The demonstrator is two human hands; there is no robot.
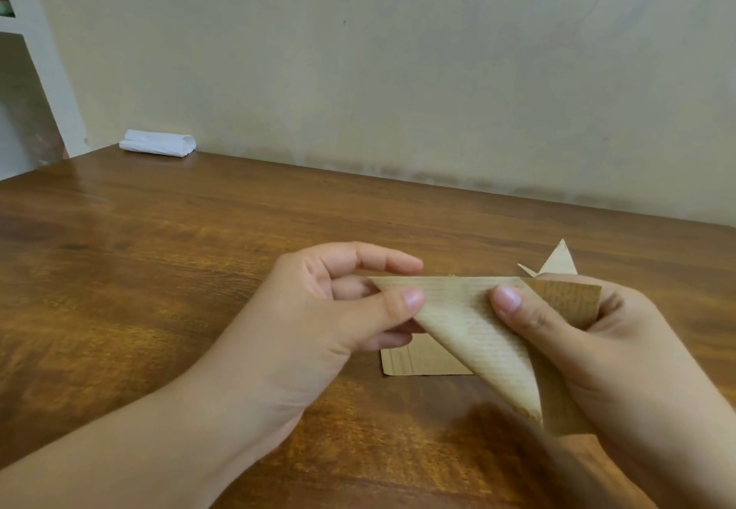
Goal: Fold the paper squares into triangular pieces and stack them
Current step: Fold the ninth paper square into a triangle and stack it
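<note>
A tan lined paper piece [474,329], folded into a triangle, is held above the wooden table [159,269]. My left hand [342,309] pinches its left corner between thumb and fingers. My right hand [597,349] grips its right side, thumb pressed on top near the fold. Under the held paper, flat paper squares [414,361] lie on the table, mostly hidden. Behind my right hand, the points of a folded triangular piece [557,263] stick up.
A folded white cloth or tissue [158,143] lies at the table's far left edge against the beige wall [398,70]. A white shelf edge [36,50] stands at the far left. The table's far edge runs along the wall.
</note>
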